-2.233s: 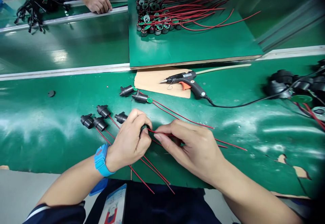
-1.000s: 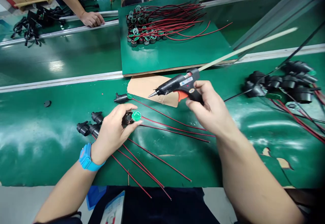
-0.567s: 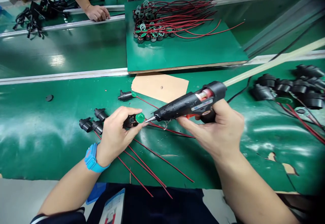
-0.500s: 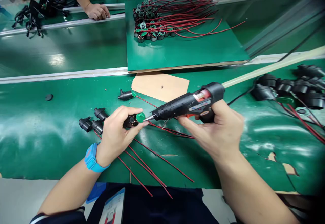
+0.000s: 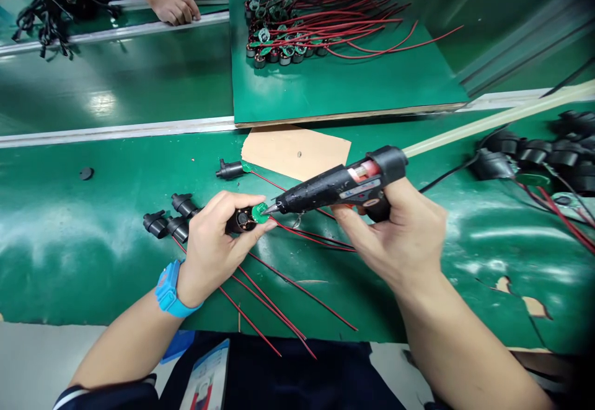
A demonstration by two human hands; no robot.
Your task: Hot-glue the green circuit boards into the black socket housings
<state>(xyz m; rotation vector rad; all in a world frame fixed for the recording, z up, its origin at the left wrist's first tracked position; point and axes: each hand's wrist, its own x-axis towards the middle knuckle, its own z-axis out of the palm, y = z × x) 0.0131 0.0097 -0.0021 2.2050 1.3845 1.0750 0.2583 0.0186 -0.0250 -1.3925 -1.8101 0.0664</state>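
Note:
My left hand point(image 5: 218, 227) is closed around a small black pump-like part point(image 5: 239, 219), its fingertips near a round green circuit board point(image 5: 260, 213) at the open end. Red and black wires point(image 5: 316, 239) trail from it to the right. My right hand point(image 5: 400, 230) grips a black glue gun point(image 5: 339, 187), and its metal nozzle points left at the board, seemingly touching it. A pale glue stick point(image 5: 493, 121) runs out of the gun's back. Left of my left hand lie several black pump-like parts point(image 5: 179, 227) with red wires.
A raised green board point(image 5: 353, 90) holds several wired parts point(image 5: 279, 44). More black parts point(image 5: 558, 149) sit at the right. Brown cardboard point(image 5: 297, 149) lies behind the gun. Across the bench rests another person's hand point(image 5: 175, 8), near black cables point(image 5: 56, 16).
The glue gun's nozzle has shifted slightly left and up, from the lower edge of the green board onto its face. My left hand keeps its hold; the view has tilted slightly.

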